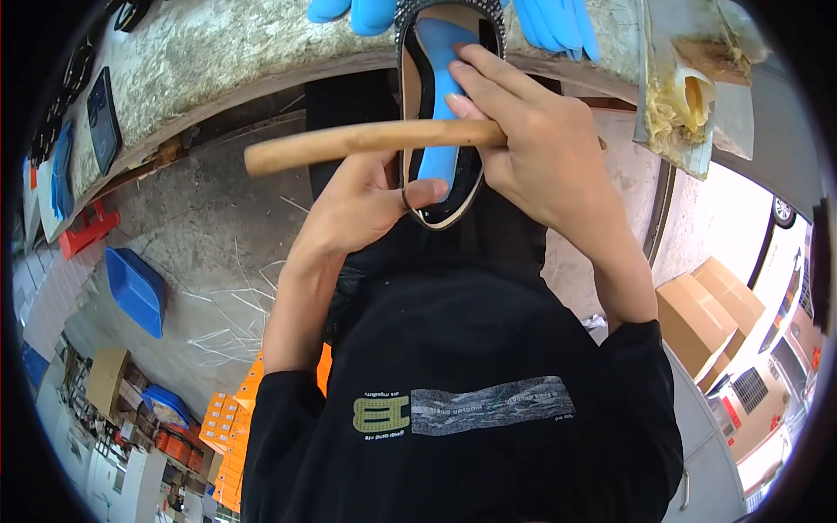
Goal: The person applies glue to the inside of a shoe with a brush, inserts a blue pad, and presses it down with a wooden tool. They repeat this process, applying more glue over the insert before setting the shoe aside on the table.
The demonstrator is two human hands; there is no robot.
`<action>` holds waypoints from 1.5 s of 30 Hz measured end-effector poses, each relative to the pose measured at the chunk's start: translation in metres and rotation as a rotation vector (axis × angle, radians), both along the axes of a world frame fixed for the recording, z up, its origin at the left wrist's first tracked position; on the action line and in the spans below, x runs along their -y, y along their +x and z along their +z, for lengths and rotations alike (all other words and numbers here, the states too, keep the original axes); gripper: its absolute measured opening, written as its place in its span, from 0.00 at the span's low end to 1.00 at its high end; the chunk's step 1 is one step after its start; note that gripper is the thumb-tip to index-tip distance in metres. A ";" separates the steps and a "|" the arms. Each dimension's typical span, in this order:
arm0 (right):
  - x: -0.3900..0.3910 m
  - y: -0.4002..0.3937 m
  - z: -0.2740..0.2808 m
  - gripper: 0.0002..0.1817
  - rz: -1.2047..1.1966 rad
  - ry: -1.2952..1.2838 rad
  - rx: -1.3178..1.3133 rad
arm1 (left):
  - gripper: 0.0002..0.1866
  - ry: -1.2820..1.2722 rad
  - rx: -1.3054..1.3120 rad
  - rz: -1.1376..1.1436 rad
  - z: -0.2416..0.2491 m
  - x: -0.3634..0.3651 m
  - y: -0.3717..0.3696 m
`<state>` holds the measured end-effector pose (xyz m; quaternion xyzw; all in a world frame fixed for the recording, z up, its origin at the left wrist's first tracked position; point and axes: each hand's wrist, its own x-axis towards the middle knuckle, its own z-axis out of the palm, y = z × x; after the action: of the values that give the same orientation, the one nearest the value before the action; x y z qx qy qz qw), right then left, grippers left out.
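A shoe (410, 83) with a studded dark upper points away from me at the bench edge, a blue insole (440, 87) lying inside it. My left hand (366, 200) grips the near end of the shoe, its thumb pressing on the insole's near end. Over the shoe, my right hand (532, 131) holds a wooden stick (349, 142) crosswise between thumb and palm. The right fingertips touch the blue insole. The right thumb is mostly hidden behind the hand and stick.
On the bench (235, 52) are blue insoles (554, 22), a phone (103, 120) and a glue-crusted container (689, 100). A blue basin (135, 290) is on the floor at left, with orange boxes (231, 436) lower down. Cardboard boxes (706, 314) stand at right.
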<state>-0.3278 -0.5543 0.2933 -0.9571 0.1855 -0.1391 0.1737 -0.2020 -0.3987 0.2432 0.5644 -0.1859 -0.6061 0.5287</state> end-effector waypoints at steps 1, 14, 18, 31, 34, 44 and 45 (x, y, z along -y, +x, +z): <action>0.000 0.001 -0.001 0.17 0.000 -0.008 0.006 | 0.19 -0.008 0.006 0.000 0.000 0.000 0.000; 0.089 -0.146 0.083 0.44 -0.429 0.417 0.675 | 0.26 -0.272 -0.586 0.025 0.017 0.000 0.007; 0.081 -0.164 0.097 0.10 -0.764 0.363 0.776 | 0.39 -0.185 -0.646 0.104 0.012 0.008 0.009; 0.110 -0.201 0.097 0.11 -0.864 0.309 0.471 | 0.52 -0.413 -0.319 0.107 -0.005 0.029 -0.014; 0.107 -0.199 0.083 0.12 -0.807 0.313 0.562 | 0.48 -0.348 -0.399 0.160 -0.003 0.031 -0.021; 0.032 -0.042 0.028 0.04 -0.121 0.387 0.835 | 0.38 -0.204 -0.066 0.205 0.032 0.040 -0.022; 0.032 -0.022 0.015 0.05 -0.154 0.180 0.756 | 0.38 -0.214 -0.056 0.196 0.031 0.042 -0.019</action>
<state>-0.3498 -0.5868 0.3083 -0.8028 0.1912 -0.4774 0.3018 -0.2212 -0.4406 0.2743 0.5033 -0.1785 -0.5437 0.6475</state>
